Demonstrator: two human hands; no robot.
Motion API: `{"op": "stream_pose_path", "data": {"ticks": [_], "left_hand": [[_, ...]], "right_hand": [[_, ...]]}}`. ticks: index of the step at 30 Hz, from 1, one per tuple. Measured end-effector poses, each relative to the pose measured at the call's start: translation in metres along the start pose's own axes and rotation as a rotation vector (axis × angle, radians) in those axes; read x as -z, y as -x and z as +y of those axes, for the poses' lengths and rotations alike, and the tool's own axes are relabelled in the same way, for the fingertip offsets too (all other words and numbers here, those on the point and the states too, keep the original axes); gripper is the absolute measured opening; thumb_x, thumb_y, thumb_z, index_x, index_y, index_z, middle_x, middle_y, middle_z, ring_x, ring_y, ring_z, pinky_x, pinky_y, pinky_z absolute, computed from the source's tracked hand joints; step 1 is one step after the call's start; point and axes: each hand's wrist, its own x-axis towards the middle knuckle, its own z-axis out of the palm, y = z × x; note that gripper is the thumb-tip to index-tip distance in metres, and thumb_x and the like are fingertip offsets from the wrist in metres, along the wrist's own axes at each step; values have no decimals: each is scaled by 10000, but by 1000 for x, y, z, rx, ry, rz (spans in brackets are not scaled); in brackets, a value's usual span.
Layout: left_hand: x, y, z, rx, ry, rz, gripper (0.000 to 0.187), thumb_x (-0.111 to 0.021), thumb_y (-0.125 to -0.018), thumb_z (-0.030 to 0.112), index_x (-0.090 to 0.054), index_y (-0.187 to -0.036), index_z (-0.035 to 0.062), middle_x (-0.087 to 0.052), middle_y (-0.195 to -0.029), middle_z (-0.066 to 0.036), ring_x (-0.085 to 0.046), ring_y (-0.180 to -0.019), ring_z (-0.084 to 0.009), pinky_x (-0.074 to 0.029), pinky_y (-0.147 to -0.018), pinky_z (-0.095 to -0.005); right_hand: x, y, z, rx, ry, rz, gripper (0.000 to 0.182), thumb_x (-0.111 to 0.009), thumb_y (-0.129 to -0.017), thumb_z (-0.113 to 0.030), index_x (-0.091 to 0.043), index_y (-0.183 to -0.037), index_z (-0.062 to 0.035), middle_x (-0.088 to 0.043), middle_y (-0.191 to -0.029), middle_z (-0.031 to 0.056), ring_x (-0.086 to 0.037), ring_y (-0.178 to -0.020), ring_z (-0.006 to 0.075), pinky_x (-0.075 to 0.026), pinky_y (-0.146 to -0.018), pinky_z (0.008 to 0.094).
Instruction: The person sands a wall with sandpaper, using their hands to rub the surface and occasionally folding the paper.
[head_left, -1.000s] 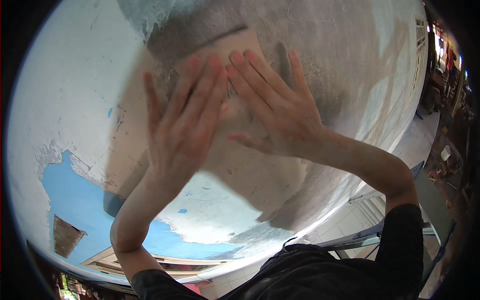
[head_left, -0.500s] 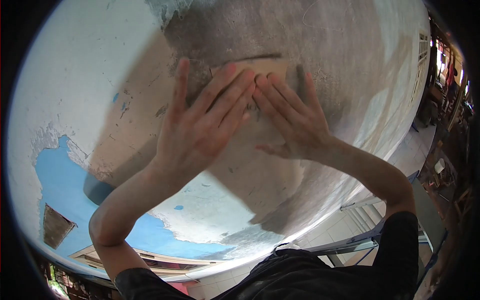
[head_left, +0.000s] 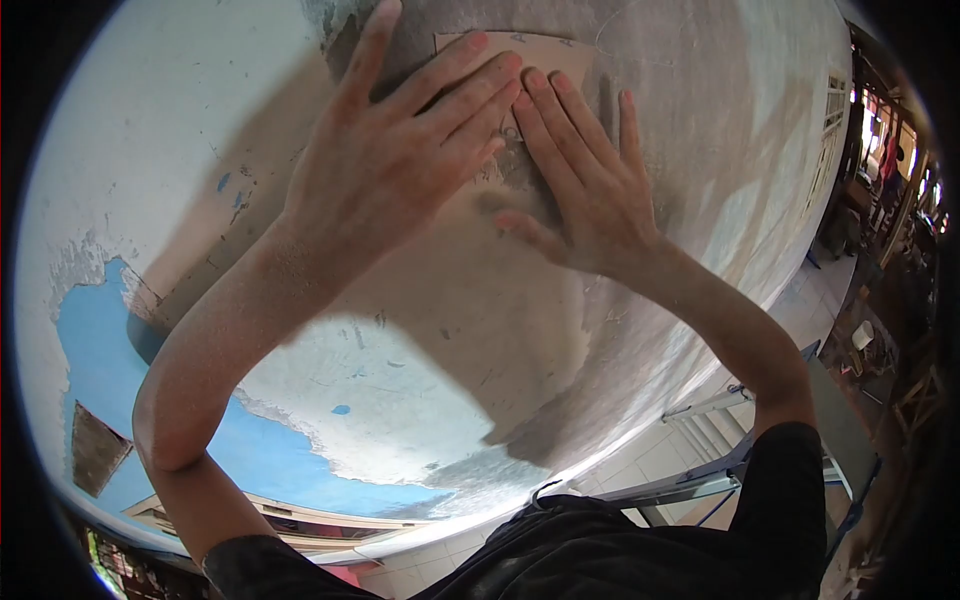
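A tan sheet of sandpaper [head_left: 552,48], its printed back facing me, lies against the worn wall [head_left: 400,390]. My left hand [head_left: 375,160] presses on the sheet's left part with fingers stretched out and the thumb side partly hidden. On its right part rest the outstretched fingers of my right hand [head_left: 608,205], with the thumb held apart. The two hands' fingertips nearly meet near the middle of the sheet. Neither hand is closed around anything. The sheet's rough side is hidden against the wall.
Bright blue paint [head_left: 290,445] shows at the lower left, near a dark square patch [head_left: 99,449]. A metal ladder [head_left: 715,475] stands beside me at the lower right. Farther right are clutter and a person [head_left: 889,160].
Both hands and the sheet have moved up the wall together. More of the sheet's printed upper edge shows now. The fingers stay stretched out.
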Motion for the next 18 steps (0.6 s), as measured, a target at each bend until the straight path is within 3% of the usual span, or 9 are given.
{"op": "stream_pose_path", "data": {"ticks": [4, 10, 13, 16, 18], "left_hand": [[2, 19, 20, -3, 90, -142, 380, -633, -870, 290, -603, -1227, 161, -487, -1398, 69, -370, -1347, -138, -107, -1165, -578], [2, -7, -5, -4, -65, -13, 431, -650, -856, 300, -583, -1260, 164, -488, -1397, 69, -371, -1349, -143, -105, -1162, -593], [3, 11, 13, -7, -36, -46, 310, -641, -853, 351, -664, -1117, 188, -542, -1318, 68, -393, -1313, -116, -116, -1166, -592], [-2, 21, 23, 27, 33, -24, 283, -630, -864, 347, -679, -1095, 190, -529, -1336, 67, -369, -1331, -128, -101, -1159, -606], [-4, 7, 11, 37, -3, 59, 244, -649, -864, 268, -686, -1081, 163, -553, -1313, 34, -415, -1306, -160, -202, -1146, -559]], "right_hand": [[-8, 30, -9, 20, -73, -18, 852, -580, -821, -610, -363, -1433, -59, -354, -1491, 117, -320, -1392, 254, -169, -1083, 657], [-2, 3, -4, -14, -26, 36, 852, -586, -815, -616, -369, -1434, -72, -347, -1496, 118, -320, -1391, 253, -140, -1094, 657], [-5, 21, -7, 26, -73, -8, 841, -592, -813, -605, -379, -1427, -71, -353, -1492, 118, -326, -1389, 253, -151, -1088, 659], [-6, 26, -3, 74, -56, -11, 810, -588, -828, -583, -390, -1419, -66, -364, -1486, 114, -327, -1389, 252, -157, -1085, 658], [-3, 17, 1, 52, -32, 7, 778, -586, -844, -557, -396, -1414, -63, -372, -1483, 110, -329, -1388, 252, -161, -1091, 646]]}}
